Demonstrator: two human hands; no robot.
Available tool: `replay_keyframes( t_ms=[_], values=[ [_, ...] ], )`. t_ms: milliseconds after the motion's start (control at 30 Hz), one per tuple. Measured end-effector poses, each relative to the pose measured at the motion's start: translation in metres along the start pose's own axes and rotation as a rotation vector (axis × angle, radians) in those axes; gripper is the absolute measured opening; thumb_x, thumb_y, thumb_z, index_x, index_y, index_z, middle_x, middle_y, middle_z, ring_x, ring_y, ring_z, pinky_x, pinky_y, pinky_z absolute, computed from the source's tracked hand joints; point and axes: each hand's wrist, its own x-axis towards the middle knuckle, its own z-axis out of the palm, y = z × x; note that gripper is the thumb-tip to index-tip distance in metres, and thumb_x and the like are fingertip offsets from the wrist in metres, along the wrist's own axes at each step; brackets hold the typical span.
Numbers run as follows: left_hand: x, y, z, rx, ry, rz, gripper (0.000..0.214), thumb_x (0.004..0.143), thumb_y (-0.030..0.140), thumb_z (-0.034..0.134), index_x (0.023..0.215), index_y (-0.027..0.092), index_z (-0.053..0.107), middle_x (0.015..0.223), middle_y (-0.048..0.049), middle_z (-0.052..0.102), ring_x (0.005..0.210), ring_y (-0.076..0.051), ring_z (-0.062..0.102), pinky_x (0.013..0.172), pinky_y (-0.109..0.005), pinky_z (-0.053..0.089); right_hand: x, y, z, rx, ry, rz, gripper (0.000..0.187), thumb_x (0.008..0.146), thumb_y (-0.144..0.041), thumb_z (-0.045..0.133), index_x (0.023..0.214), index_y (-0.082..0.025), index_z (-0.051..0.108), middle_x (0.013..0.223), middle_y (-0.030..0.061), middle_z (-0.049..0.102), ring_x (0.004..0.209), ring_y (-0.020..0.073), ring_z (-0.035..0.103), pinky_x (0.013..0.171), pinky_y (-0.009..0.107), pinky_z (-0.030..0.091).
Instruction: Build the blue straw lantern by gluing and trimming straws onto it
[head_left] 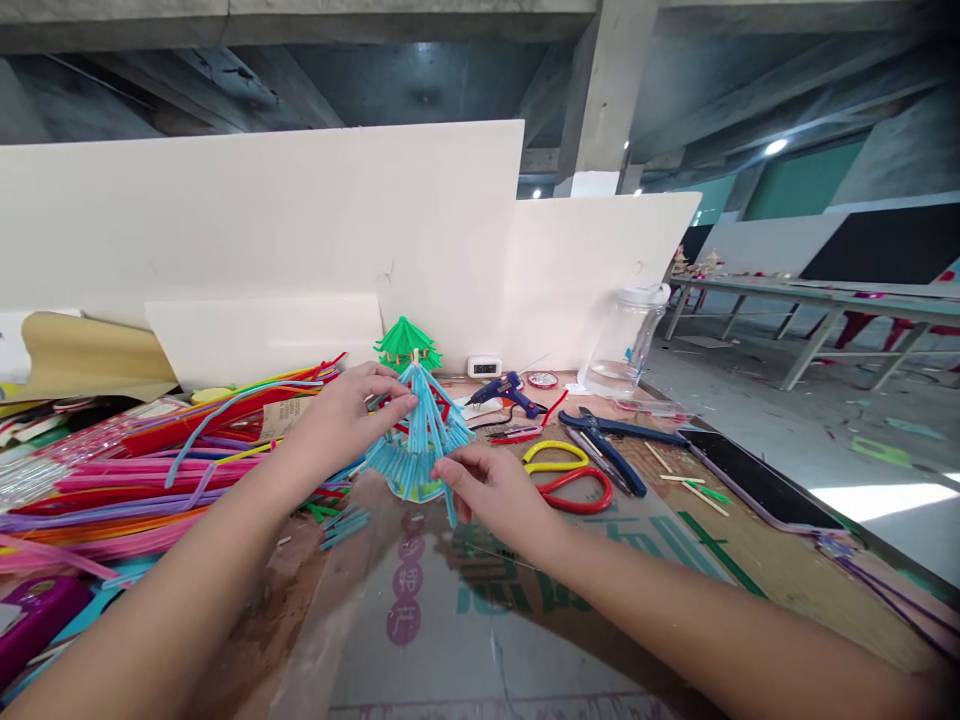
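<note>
A small pagoda-like model of light-blue pipe cleaners (427, 420), with a pointed, tent-shaped top and a flared lower tier, stands in the middle of the worktop. My left hand (367, 408) reaches to its upper left side, thumb and fingers closed on the roof near the peak. At its lower right, my right hand (495, 495) pinches a short blue pipe cleaner piece (451, 508) against the roof's edge. Part of the lower tier is hidden by my fingers. Behind it is a green pipe-cleaner roof (403, 340).
Bundles of coloured pipe cleaners (142, 475) cover the left. Toward the right lie a glue gun (504, 390), red-and-yellow-handled scissors (574, 480), blue-handled pliers (611, 450) and a phone (757, 480). A clear jug (619, 345) and small digital clock (484, 367) stand behind, before white boards.
</note>
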Motion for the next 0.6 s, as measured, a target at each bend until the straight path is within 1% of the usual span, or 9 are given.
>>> replay_keyframes(
  t_ms=[67, 167, 267, 333, 433, 600],
  values=[
    [0.0005, -0.0012, -0.0005, -0.006, 0.001, 0.008, 0.032, 0.087, 0.048, 0.051, 0.083, 0.023, 0.070, 0.101, -0.0020, 0.064, 0.096, -0.019, 0.059, 0.089, -0.033, 0.043, 0.0014, 0.0008, 0.0037, 0.130, -0.025, 0.071, 0.030, 0.089, -0.042, 0.050, 0.071, -0.020, 0.057, 0.043, -0.0053, 0.049, 0.042, 0.0108, 0.046, 0.046, 0.023, 0.034],
    [0.0008, -0.0015, -0.0010, -0.015, -0.006, 0.022, 0.031, 0.087, 0.047, 0.051, 0.082, 0.024, 0.070, 0.099, -0.0015, 0.064, 0.094, -0.019, 0.059, 0.087, -0.032, 0.043, 0.0032, 0.0010, 0.0070, 0.232, -0.033, 0.099, 0.022, 0.087, -0.037, 0.052, 0.075, -0.020, 0.057, 0.042, -0.0058, 0.051, 0.038, 0.0088, 0.042, 0.041, 0.021, 0.031],
    [0.0001, 0.0000, -0.0009, -0.029, -0.016, 0.015, 0.032, 0.088, 0.048, 0.050, 0.082, 0.023, 0.070, 0.100, -0.0016, 0.063, 0.094, -0.019, 0.059, 0.086, -0.031, 0.044, 0.0037, -0.0015, 0.0077, 0.302, -0.081, 0.148, 0.020, 0.087, -0.037, 0.052, 0.077, -0.020, 0.055, 0.055, -0.0026, 0.064, 0.035, 0.0067, 0.040, 0.035, 0.019, 0.029],
    [-0.0004, 0.0011, -0.0004, -0.034, -0.021, 0.005, 0.032, 0.088, 0.048, 0.050, 0.082, 0.023, 0.070, 0.102, -0.0018, 0.063, 0.095, -0.019, 0.059, 0.087, -0.031, 0.044, 0.0034, -0.0040, 0.0076, 0.347, -0.112, 0.183, 0.021, 0.087, -0.038, 0.052, 0.078, -0.020, 0.054, 0.066, -0.0005, 0.069, 0.033, 0.0061, 0.041, 0.032, 0.019, 0.029],
    [-0.0007, 0.0016, 0.0005, -0.039, -0.021, 0.004, 0.031, 0.087, 0.048, 0.052, 0.082, 0.022, 0.070, 0.102, -0.0022, 0.062, 0.094, -0.019, 0.058, 0.086, -0.031, 0.044, 0.0029, -0.0062, 0.0076, 0.371, -0.120, 0.181, 0.021, 0.086, -0.039, 0.052, 0.078, -0.019, 0.054, 0.070, 0.0001, 0.070, 0.033, 0.0053, 0.043, 0.031, 0.017, 0.031],
    [-0.0003, 0.0016, 0.0005, -0.035, -0.029, 0.024, 0.029, 0.087, 0.046, 0.053, 0.081, 0.022, 0.069, 0.099, -0.0018, 0.062, 0.094, -0.019, 0.057, 0.086, -0.032, 0.043, 0.0039, -0.0057, 0.0072, 0.357, -0.101, 0.178, 0.021, 0.087, -0.037, 0.051, 0.078, -0.018, 0.055, 0.067, -0.0004, 0.069, 0.032, 0.0045, 0.042, 0.031, 0.016, 0.031]
  ],
)
